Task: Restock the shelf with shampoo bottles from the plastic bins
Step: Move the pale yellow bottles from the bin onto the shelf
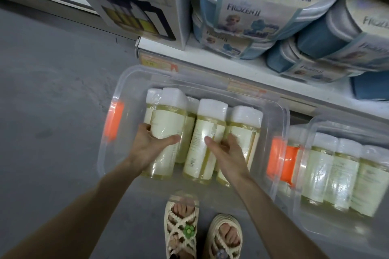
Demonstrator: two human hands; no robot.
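A clear plastic bin (109, 82) with orange handles sits on the floor below me, holding several yellowish shampoo bottles with white caps. My left hand (150, 143) grips the leftmost top bottle (166, 120), thumb across its label. My right hand (226, 149) curls round a bottle (242, 130) at the right side of the bin, next to the middle bottle (203, 139). A second clear bin (305, 214) with more shampoo bottles (336, 172) stands to the right.
The low white shelf (189, 50) behind the bins carries blue Frozen II cases (242, 12) and a white carton (134, 6). Grey floor spreads to the left. My sandalled feet (202, 231) stand just in front of the first bin.
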